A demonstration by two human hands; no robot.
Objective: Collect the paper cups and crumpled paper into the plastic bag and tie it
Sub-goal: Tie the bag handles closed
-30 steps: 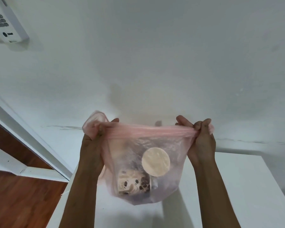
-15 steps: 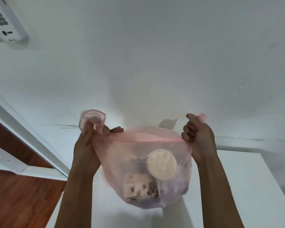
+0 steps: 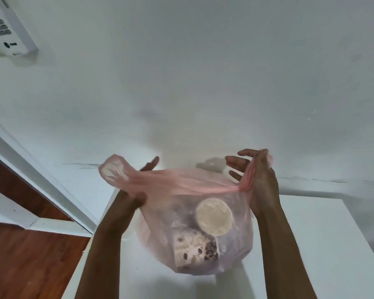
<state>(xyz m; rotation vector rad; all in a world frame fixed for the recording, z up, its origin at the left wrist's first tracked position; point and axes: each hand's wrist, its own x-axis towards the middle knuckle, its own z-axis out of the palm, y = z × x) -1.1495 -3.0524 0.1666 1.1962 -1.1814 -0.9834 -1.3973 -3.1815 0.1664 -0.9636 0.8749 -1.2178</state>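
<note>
White table [image 3: 311,223], left hand [image 3: 132,198] and right hand [image 3: 260,180] each grasping pink bag [image 3: 181,214] handles, contents blurred through plastic

Probably a home — wood floor [image 3: 20,262] (white table [image 3: 324,244])

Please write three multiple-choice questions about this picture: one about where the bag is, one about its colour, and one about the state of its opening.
1. Where is the thin translucent plastic bag?
A. held above the white table
B. on the wooden floor
C. hung on the wall

2. What colour is the bag?
A. blue
B. pink
C. black

3. How is the bag's top?
A. knotted
B. stretched between both hands, not tied
C. torn off

Answers:
1 A, the left hand and right hand hold it up over the table.
2 B, its film looks pale pink.
3 B, the rim runs taut from hand to hand with no knot.
</note>
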